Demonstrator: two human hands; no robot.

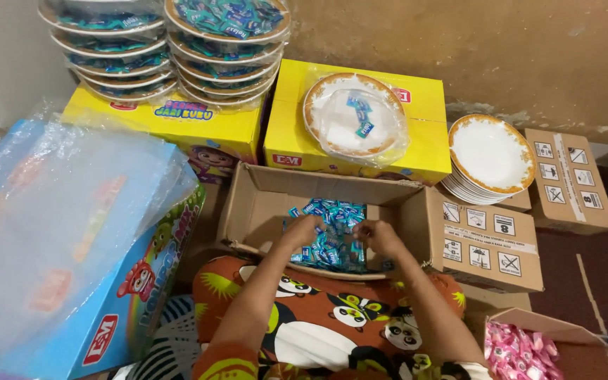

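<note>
- While both hands reach into the open cardboard box [262, 193], the blue-wrapped candies [332, 236] lie in a loose heap on its floor, w/ the box just in front of the person's lap.
- Left hand [300, 231]: fingers curled down into the heap's left edge, prob. gathering a few pieces; exact grip hidden, can't tell how many it has.
- Right hand [378, 236]: half-closed over the heap's right side, fingertips touching wrappers; whether it's pinching one, can't tell.
- Handling, my guess: candies are light, small, w/ slick crinkly wrappers, so they'd slip from a loose pinch. Scoop a handful w/ cupped fingers, or take single pieces across the body, not by the twisted ends.
- Nearby: wrapped plate w/ few candies [355, 116] on a yellow box [423, 151]; stack of bare white plates [490, 158] to the right; stacks of filled, wrapped plates [170, 46] behind; pink candies [522, 352] in a separate box at lower right.
</note>
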